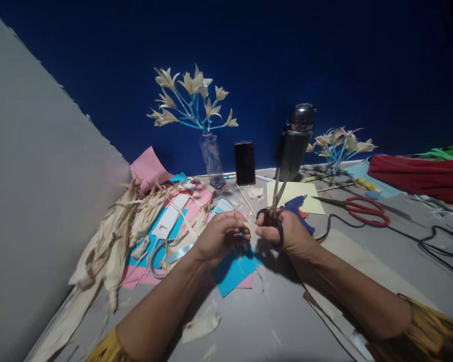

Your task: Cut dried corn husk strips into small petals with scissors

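My left hand (226,235) pinches a small pale piece of corn husk (252,229) between thumb and fingers. Close on its right, my right hand (287,231) has black-handled scissors (276,198) hooked on its fingers, blades pointing up and away from the husk. The thumb and fingertip of that hand also touch the husk piece's right edge. Below both hands lies a blue paper sheet (234,274) on pink paper. A blue glue gun (298,213) rests just beyond my right hand, partly hidden by it.
Dried corn husks (113,241) heap up at left, near a ribbon roll (157,259). Behind stand a vase (212,161) of husk flowers, a phone (245,163) and a steel flask (296,146). Red-handled scissors (368,211) and black cable (434,246) lie at right.
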A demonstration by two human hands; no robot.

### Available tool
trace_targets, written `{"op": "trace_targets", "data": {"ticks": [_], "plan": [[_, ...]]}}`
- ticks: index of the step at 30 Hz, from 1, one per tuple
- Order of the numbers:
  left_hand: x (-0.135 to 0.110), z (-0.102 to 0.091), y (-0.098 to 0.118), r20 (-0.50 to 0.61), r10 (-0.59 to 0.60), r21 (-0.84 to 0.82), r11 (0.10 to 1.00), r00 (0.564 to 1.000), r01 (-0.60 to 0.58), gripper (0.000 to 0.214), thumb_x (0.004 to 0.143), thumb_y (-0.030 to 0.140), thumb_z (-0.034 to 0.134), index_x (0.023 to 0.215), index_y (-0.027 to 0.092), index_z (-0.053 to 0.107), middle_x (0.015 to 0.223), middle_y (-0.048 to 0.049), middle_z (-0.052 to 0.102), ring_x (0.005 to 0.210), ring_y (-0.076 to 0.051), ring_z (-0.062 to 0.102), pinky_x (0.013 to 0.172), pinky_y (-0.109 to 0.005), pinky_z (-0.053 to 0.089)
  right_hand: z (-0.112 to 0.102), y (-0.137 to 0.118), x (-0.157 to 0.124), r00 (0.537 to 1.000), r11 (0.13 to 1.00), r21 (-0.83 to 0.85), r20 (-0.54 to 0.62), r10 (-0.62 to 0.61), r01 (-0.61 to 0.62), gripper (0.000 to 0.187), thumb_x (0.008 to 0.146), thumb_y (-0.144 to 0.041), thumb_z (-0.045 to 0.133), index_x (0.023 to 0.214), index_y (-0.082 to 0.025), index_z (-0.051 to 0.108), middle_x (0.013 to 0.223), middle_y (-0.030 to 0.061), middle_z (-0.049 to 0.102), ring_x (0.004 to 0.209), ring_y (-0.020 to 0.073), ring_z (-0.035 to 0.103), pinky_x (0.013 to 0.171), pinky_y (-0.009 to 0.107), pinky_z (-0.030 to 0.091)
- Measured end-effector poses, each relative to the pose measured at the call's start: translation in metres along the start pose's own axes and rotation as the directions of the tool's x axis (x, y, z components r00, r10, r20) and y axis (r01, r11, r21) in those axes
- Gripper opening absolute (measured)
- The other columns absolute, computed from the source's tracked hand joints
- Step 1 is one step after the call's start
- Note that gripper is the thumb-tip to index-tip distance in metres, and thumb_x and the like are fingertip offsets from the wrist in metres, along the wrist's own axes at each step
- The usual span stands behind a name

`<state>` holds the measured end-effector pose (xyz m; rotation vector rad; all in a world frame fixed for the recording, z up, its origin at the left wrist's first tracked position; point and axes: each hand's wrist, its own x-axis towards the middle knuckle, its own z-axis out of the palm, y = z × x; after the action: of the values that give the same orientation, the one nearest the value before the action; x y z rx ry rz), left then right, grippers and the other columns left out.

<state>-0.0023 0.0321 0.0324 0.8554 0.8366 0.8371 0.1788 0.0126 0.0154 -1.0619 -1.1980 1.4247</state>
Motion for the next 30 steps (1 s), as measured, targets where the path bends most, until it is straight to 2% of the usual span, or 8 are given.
{"op": "trace_targets", "data": {"ticks": [4, 9, 17, 21, 24, 27, 30], "plan": [[-0.002, 0.005, -0.001, -0.005, 0.027, -0.036, 0.999, 1.000, -0.027, 0.025, 0.071, 0.039, 0.070, 0.076, 0.014, 0.065, 0.070, -0.0047, 0.064, 0.067, -0.017, 0.062, 0.065, -0.029, 0.049, -0.001, 0.002, 0.002, 0.999, 0.999, -0.021, -0.012, -0.045, 0.044, 0.025, 0.064, -0.027, 0.081, 0.078, -0.017, 0.063, 0.069, -0.0027, 0.058, 0.061, 0.0124, 0.051, 0.059, 0.026, 0.040], [-0.003, 0.012, -0.010, 0.023, 0.025, 0.046, 0.999, 0.999, -0.026, 0.020, 0.066, 0.024, 0.075, 0.062, 0.014, 0.059, 0.057, 0.0006, 0.056, 0.057, -0.012, 0.057, 0.062, -0.024, 0.045, -0.002, 0.008, 0.004, 0.999, 0.999, 0.036, 0.045, 0.005, -0.007, 0.033, 0.061, -0.025, 0.085, 0.083, -0.018, 0.061, 0.069, -0.0024, 0.062, 0.063, 0.0155, 0.059, 0.061, 0.027, 0.044], [0.000, 0.006, -0.008, -0.006, 0.075, 0.059, 0.995, 0.997, -0.075, 0.018, 0.068, 0.024, 0.077, 0.067, 0.013, 0.063, 0.057, 0.0002, 0.059, 0.054, -0.009, 0.055, 0.062, -0.023, 0.045, 0.001, -0.003, -0.003, 1.000, 0.999, 0.032, -0.028, -0.003, 0.004, 0.030, 0.063, -0.031, 0.082, 0.082, -0.018, 0.063, 0.069, -0.0028, 0.056, 0.060, 0.0120, 0.049, 0.057, 0.025, 0.038], [0.001, 0.003, -0.006, 0.042, 0.036, 0.033, 0.999, 0.998, -0.038, 0.016, 0.067, 0.023, 0.075, 0.068, 0.013, 0.062, 0.058, 0.0001, 0.059, 0.055, -0.010, 0.057, 0.061, -0.023, 0.045, 0.000, -0.006, -0.002, 0.999, 0.998, 0.053, -0.013, 0.037, -0.036, 0.032, 0.061, -0.031, 0.081, 0.084, -0.018, 0.062, 0.067, -0.0021, 0.056, 0.058, 0.0126, 0.047, 0.054, 0.026, 0.037], [0.000, 0.004, -0.007, 0.071, 0.033, 0.062, 0.997, 0.997, -0.037, 0.016, 0.064, 0.022, 0.074, 0.074, 0.014, 0.065, 0.066, -0.0029, 0.064, 0.061, -0.013, 0.060, 0.062, -0.024, 0.044, -0.001, -0.007, -0.001, 0.999, 0.999, 0.039, -0.033, 0.028, -0.027, 0.030, 0.061, -0.030, 0.081, 0.082, -0.018, 0.063, 0.066, -0.0021, 0.056, 0.058, 0.0124, 0.048, 0.054, 0.025, 0.036], [-0.001, 0.006, -0.010, 0.068, 0.076, 0.145, 0.986, 0.995, -0.085, 0.015, 0.064, 0.021, 0.072, 0.074, 0.014, 0.065, 0.068, -0.0043, 0.066, 0.062, -0.013, 0.061, 0.063, -0.025, 0.044, -0.001, -0.006, 0.000, 0.998, 0.999, 0.022, -0.029, 0.048, -0.048, 0.029, 0.060, -0.029, 0.082, 0.080, -0.017, 0.063, 0.065, -0.0020, 0.058, 0.058, 0.0129, 0.051, 0.054, 0.025, 0.036], [-0.001, 0.008, -0.014, 0.058, 0.119, 0.195, 0.972, 0.991, -0.128, 0.007, 0.065, 0.019, 0.068, 0.067, 0.014, 0.063, 0.062, -0.0040, 0.065, 0.058, -0.012, 0.058, 0.062, -0.024, 0.042, -0.001, -0.005, -0.002, 0.997, 0.996, 0.053, 0.032, 0.075, -0.077, 0.028, 0.062, -0.027, 0.082, 0.080, -0.017, 0.063, 0.065, 0.0001, 0.064, 0.061, 0.0161, 0.058, 0.057, 0.026, 0.040]]}}
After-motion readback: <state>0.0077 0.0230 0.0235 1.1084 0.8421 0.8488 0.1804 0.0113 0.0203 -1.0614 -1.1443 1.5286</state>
